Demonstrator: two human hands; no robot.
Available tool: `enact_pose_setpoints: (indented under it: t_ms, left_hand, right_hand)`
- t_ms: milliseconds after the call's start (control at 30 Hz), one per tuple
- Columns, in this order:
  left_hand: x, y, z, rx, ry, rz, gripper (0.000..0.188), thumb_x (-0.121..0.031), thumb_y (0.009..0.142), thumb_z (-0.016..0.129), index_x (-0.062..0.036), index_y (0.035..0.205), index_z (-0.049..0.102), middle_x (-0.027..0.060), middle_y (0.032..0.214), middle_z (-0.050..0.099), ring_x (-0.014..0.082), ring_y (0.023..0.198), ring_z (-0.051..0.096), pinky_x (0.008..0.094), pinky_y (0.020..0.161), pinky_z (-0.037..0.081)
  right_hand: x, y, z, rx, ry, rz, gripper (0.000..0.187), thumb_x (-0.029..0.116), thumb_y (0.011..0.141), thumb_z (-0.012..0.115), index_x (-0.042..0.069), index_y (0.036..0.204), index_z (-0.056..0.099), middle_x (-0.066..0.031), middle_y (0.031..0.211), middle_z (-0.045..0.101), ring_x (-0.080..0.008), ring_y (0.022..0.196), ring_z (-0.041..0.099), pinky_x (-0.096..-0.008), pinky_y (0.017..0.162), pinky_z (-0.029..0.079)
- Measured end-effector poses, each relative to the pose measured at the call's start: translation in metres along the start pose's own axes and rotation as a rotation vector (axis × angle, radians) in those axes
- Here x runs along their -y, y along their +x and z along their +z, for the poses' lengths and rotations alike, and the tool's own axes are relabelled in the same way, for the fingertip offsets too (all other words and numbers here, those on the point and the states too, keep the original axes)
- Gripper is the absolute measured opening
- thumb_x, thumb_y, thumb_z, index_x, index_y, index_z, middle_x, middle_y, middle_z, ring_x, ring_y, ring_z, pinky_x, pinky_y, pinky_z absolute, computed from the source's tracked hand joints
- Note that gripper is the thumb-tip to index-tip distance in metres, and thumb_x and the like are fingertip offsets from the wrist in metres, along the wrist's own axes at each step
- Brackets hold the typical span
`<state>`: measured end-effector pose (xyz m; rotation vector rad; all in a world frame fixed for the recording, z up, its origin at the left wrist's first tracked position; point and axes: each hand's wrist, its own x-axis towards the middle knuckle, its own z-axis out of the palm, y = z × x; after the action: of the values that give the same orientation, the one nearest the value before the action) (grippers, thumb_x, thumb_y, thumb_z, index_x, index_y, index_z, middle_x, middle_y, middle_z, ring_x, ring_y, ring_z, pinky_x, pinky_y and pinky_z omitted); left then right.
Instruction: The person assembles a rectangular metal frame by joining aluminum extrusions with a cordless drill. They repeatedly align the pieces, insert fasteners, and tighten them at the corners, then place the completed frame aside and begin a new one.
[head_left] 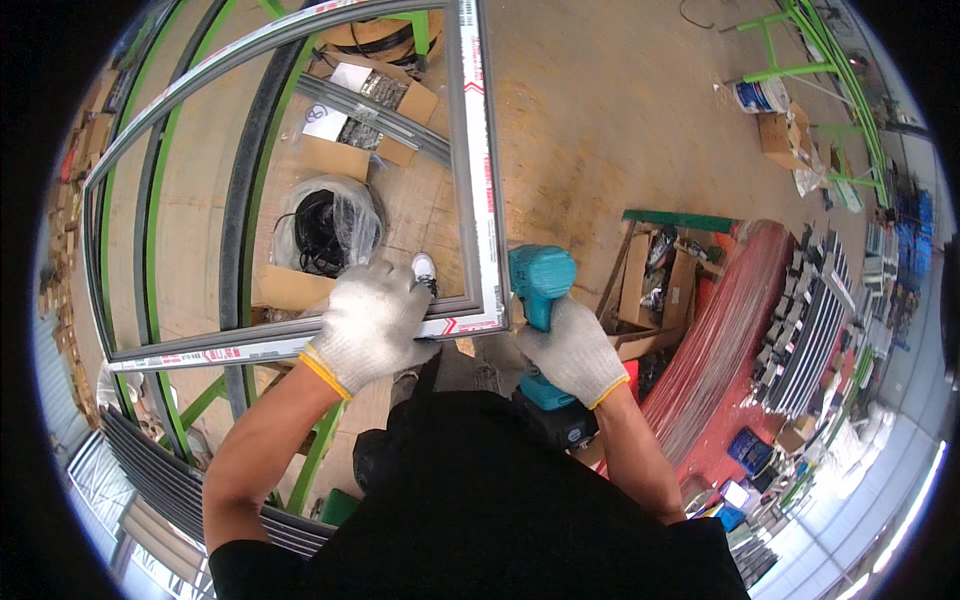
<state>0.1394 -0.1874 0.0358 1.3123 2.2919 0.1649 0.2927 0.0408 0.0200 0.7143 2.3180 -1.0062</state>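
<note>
A grey window frame [480, 190] with printed white film strips lies on green rack bars, its near right corner close to my body. My left hand [375, 320], in a white knit glove with a yellow cuff, is closed over the near rail, left of that corner. In my gloved right hand [577, 352] is a teal cordless drill [543, 272], held by its handle with the black battery downward. The drill's head sits beside the corner's outer edge. Its bit is hidden, so I cannot tell whether it touches the frame.
Green rack bars [240, 215] with black padding run beneath the frame. Below are an open carton of metal parts [375, 110] and black coils in clear plastic [330, 225]. A film-wrapped red bundle [715, 330] stands to the right, with a box of scraps [655, 275] beside it.
</note>
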Motion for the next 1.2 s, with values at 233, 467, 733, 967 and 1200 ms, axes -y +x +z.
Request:
enact_pose_setpoints:
  t_ms: [233,467,733,967,1200]
  left_hand:
    - [0.002,-0.009,0.001,-0.035,-0.016,0.056,0.045,-0.043,0.064,0.089,-0.0051,0.083,0.073,0.0150,0.087,0.065,0.0335,0.086,0.068,0.0468,0.076,0.055]
    - [0.007,-0.007,-0.009,-0.056,-0.206,0.072,0.048,-0.042,0.065,0.089,-0.0017,0.085,0.073,0.0173,0.081,0.064,0.0359,0.079,0.066,0.0452,0.071,0.054]
    - [-0.010,0.034,-0.001,0.204,-0.396,-0.084,0.058,-0.054,0.078,0.080,0.0010,0.096,0.076,0.0253,0.089,0.073,0.0413,0.090,0.073,0.0460,0.081,0.058]
    - [-0.018,0.035,-0.002,0.189,-0.520,-0.080,0.041,-0.039,0.086,0.079,-0.0036,0.106,0.079,0.0203,0.098,0.077,0.0321,0.089,0.076,0.0400,0.081,0.058]
    - [-0.018,0.034,0.001,0.124,-0.551,-0.051,0.036,-0.032,0.088,0.078,-0.0006,0.106,0.078,0.0199,0.092,0.077,0.0301,0.084,0.076,0.0396,0.078,0.057]
  right_hand:
    - [0.008,-0.013,0.017,-0.100,0.017,0.101,0.044,0.028,0.089,0.071,-0.011,0.107,0.059,-0.0348,0.092,0.070,-0.0510,0.093,0.070,-0.0547,0.083,0.058]
    - [0.001,-0.028,0.024,-0.127,0.201,0.226,0.045,0.028,0.090,0.071,-0.010,0.110,0.059,-0.0347,0.092,0.070,-0.0511,0.094,0.070,-0.0536,0.082,0.058]
    - [-0.012,-0.049,0.041,-0.276,0.295,0.192,0.044,0.026,0.089,0.071,-0.008,0.114,0.059,-0.0339,0.093,0.070,-0.0521,0.094,0.069,-0.0546,0.081,0.057]
    - [-0.023,-0.055,0.057,-0.297,0.369,0.233,0.042,0.020,0.085,0.071,-0.009,0.113,0.058,-0.0343,0.092,0.070,-0.0530,0.093,0.068,-0.0548,0.082,0.056]
    - [-0.008,-0.043,0.057,-0.326,0.300,0.137,0.046,0.027,0.091,0.071,-0.009,0.114,0.057,-0.0310,0.086,0.070,-0.0484,0.088,0.071,-0.0512,0.076,0.057]
